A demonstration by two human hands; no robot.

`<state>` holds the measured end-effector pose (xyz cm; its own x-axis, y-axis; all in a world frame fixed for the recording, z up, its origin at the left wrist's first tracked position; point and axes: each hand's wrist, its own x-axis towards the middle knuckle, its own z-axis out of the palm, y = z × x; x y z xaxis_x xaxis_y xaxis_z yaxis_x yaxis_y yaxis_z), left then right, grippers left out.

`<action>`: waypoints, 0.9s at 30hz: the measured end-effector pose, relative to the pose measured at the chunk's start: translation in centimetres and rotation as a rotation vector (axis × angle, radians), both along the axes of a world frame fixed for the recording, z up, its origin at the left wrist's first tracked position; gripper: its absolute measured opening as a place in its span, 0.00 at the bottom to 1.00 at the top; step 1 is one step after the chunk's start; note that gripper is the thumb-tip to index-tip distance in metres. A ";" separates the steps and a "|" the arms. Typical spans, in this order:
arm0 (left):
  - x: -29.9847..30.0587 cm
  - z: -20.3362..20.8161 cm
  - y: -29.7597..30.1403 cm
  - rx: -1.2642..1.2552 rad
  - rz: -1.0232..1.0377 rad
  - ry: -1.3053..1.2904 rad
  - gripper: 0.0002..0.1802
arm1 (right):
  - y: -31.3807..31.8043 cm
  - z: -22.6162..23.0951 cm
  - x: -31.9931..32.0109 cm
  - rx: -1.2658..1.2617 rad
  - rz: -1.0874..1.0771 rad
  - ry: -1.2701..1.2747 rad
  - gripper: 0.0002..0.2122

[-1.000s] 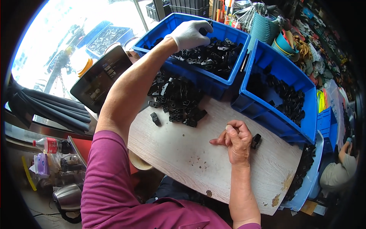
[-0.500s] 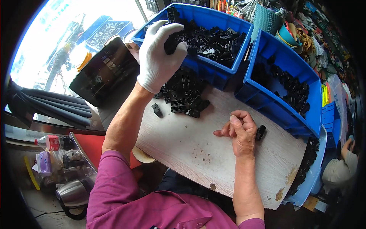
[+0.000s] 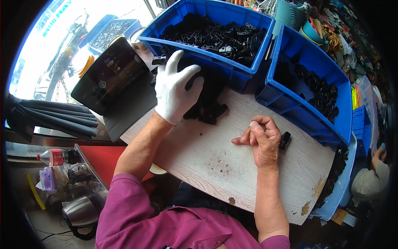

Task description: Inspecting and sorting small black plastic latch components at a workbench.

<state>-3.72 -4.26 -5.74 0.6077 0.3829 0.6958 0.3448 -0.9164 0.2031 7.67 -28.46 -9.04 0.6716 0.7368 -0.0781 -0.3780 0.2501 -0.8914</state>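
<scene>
My left hand [image 3: 176, 89], in a white knitted glove, is over a heap of small black plastic parts [image 3: 213, 110] on the table, just in front of a blue bin. Its fingers are spread, with dark parts beneath and between them; the glove hides much of the heap. One black part with a pale metal face [image 3: 158, 60] shows by the fingertips. Bare, my right hand [image 3: 263, 143] rests on the table, fingers loosely bent and one pointing left, with nothing visible in it. Close to its right side lies a single black part [image 3: 285, 140].
The blue bin [image 3: 244, 69] at the back and another blue bin [image 3: 306, 114] at the right hold black parts. A tablet [image 3: 112, 79] leans at the left. Beyond the worn wooden table [image 3: 199, 166] sit a bottle [image 3: 54, 157] and a kettle [image 3: 81, 211]. Another person [image 3: 371, 182] is at far right.
My left hand has come down from the back bin's rim to the heap on the table, its fingers spreading. The right hand has stayed nearly still. The whole view has shifted slightly.
</scene>
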 end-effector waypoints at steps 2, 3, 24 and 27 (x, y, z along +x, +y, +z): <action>0.1 0.2 -0.2 0.013 -0.001 -0.012 0.12 | 0.0 0.1 0.0 0.006 -0.004 0.012 0.06; 0.1 0.3 -0.2 0.026 -0.004 -0.025 0.10 | 0.0 0.2 0.0 0.008 -0.005 0.010 0.06; 4.7 7.5 9.8 -0.108 -0.223 0.224 0.35 | 0.2 0.4 -0.2 -0.029 -0.005 0.037 0.06; 8.4 6.8 12.5 -0.336 -0.204 0.694 0.53 | 0.4 0.1 -0.3 -0.003 0.002 0.017 0.06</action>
